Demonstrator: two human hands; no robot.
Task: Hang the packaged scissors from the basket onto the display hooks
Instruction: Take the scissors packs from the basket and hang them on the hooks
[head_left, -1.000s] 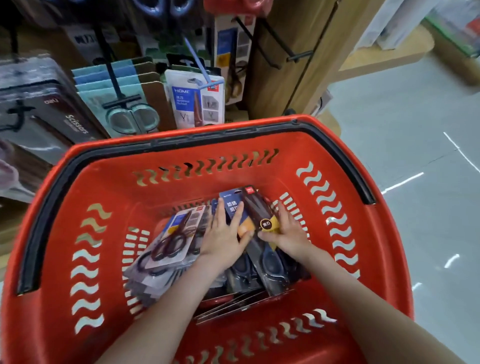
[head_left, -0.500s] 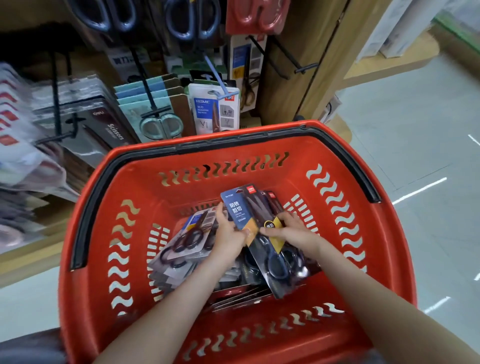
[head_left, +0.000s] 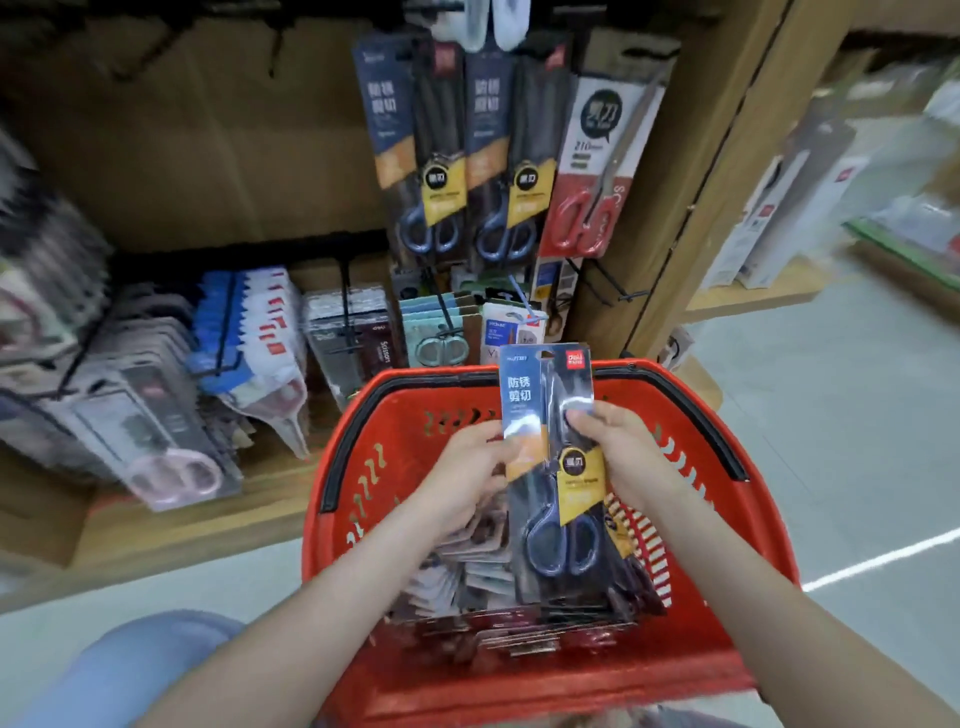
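Packaged scissors (head_left: 548, 488): dark-blue card pack with blue-handled scissors, held upright just above the basket, slightly right of the view's centre. The hang-hole end is at 12 o'clock, the handles are at 6 o'clock, and the top edge crosses the basket's far rim.
Left hand (head_left: 465, 470): clamped on the pack's 9 o'clock edge, fingers curled onto the card about halfway up.
Right hand (head_left: 621, 457): clamped on the pack's 3 o'clock edge, thumb pressed flat on the front, the other fingers hidden behind.
Basket (head_left: 545, 686): red plastic with a black rim band and wavy slots in its walls, filling the view's 6 o'clock.
Packs in the basket (head_left: 483, 566): a loose heap on the bottom, directly beneath the held pack and spreading toward 8 o'clock. It is too blurred to tell the count.
Matching packs (head_left: 415, 156): two of the same dark-blue design hang side by side on the display board (head_left: 218, 156) at 12 o'clock, well apart from the held one.
Red-handled pack (head_left: 587, 171): hangs just beside that pair, at its 3 o'clock.
Wire hook (head_left: 623, 293): black, juts out below the red-handled pack, at its 5 o'clock.
Teal pack (head_left: 441, 338): on a hook just beyond the basket's far rim, at 11 o'clock of the held pack.
Pink-handled pack (head_left: 174, 473): at the view's 9 o'clock, at the front of a blurred row.
Wooden post (head_left: 691, 182): at 1 o'clock, right of the display board.
Floor (head_left: 831, 441): pale, at 3 o'clock.
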